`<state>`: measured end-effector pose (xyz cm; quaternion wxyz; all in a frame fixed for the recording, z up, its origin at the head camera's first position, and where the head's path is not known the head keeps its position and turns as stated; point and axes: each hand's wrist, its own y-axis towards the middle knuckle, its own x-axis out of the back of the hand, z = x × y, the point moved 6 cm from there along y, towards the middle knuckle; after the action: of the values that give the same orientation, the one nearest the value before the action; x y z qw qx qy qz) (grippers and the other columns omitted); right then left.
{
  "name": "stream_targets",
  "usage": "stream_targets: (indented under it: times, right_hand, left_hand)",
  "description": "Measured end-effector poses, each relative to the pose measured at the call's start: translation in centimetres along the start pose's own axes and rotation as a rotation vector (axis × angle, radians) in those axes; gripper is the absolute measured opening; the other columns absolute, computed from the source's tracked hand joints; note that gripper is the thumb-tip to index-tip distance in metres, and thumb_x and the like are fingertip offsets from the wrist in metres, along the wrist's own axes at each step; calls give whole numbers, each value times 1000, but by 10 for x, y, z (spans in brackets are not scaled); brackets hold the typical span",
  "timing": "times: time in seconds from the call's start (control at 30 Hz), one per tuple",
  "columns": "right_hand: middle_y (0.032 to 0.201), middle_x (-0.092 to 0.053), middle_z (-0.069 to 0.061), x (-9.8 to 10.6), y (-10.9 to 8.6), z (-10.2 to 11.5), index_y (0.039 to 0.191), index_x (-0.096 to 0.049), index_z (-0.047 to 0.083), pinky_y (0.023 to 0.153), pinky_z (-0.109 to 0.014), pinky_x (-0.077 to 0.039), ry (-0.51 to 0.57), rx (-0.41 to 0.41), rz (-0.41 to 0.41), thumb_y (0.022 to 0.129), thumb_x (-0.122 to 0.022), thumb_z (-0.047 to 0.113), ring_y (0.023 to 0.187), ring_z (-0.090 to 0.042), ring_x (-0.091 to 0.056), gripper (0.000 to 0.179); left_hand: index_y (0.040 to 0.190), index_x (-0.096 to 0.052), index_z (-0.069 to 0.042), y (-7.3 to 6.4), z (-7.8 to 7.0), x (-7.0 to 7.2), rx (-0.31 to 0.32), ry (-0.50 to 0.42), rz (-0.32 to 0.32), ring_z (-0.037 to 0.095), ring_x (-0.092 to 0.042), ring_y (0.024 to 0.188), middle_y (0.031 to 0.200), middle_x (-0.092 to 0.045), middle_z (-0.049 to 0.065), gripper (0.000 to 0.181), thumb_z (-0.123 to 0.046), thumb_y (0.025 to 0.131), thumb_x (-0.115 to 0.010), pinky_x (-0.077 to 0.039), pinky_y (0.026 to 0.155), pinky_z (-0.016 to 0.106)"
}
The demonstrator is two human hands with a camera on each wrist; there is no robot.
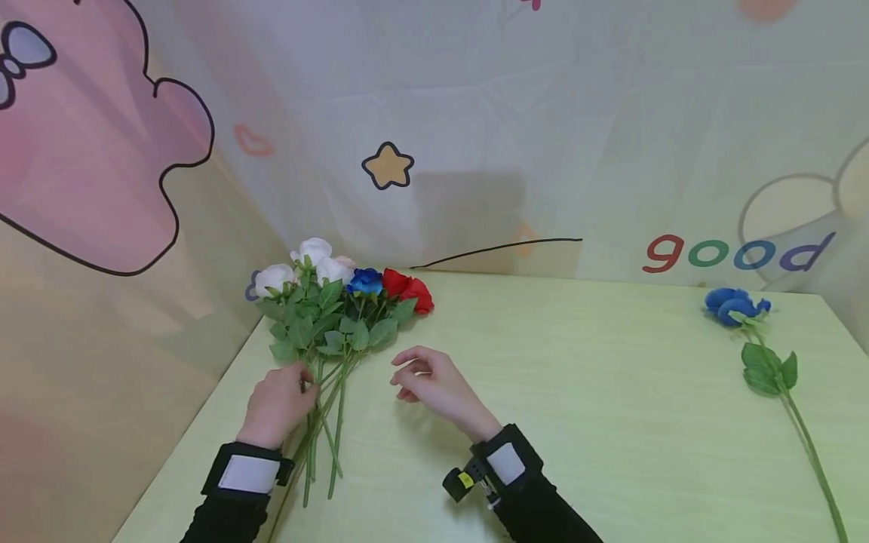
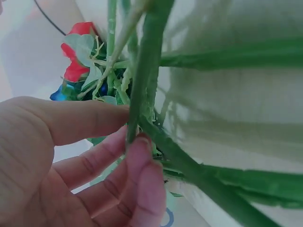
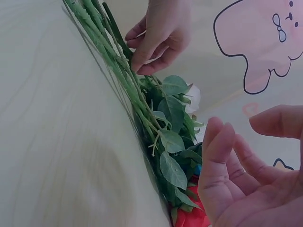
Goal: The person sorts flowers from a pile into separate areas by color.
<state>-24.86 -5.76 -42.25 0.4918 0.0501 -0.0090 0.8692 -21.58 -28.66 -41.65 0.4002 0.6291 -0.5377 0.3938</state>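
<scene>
A bunch of artificial roses lies on the table at the left in the head view, with white roses (image 1: 274, 277), a blue rose (image 1: 365, 281) and red roses (image 1: 416, 292) at its far end. Its long green stems (image 1: 341, 434) cross and spread toward the near side. My left hand (image 1: 277, 403) is at the stems just below the leaves; the left wrist view shows its thumb and fingertips pinching one green stem (image 2: 138, 90). To the right of the bunch, my right hand (image 1: 437, 381) hovers with loosely bent fingers and holds nothing. In the right wrist view its thumb (image 3: 277, 120) stands apart from the fingers.
One more blue rose (image 1: 736, 308) with a long stem lies at the right side of the table (image 1: 577, 392). A printed cloth (image 1: 475, 113) hangs behind the table, and another stretch of it runs along the left edge.
</scene>
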Motion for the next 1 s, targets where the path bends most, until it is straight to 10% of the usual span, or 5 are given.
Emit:
stream_targets:
  times: [0.4, 1.0]
  right_hand:
    - [93, -66, -13, 4, -14, 33, 113, -56, -2, 72, -33, -55, -41, -3, 4, 95, -51, 8, 70, -18, -64, 21]
    - [95, -66, -17, 10, -14, 35, 113, -56, -3, 74, -35, -55, -36, 0, -13, 95, -51, 7, 72, -18, -64, 21]
  left_hand:
    - [104, -62, 4, -4, 7, 10, -20, -126, -116, 15, -43, 46, 75, -59, 10, 20, -6, 86, -62, -36, 41, 29]
    - [104, -61, 1, -3, -20, 39, -149, -143, -318, 23, -61, 63, 80, -60, 11, 20, -5, 86, -65, -45, 49, 35]
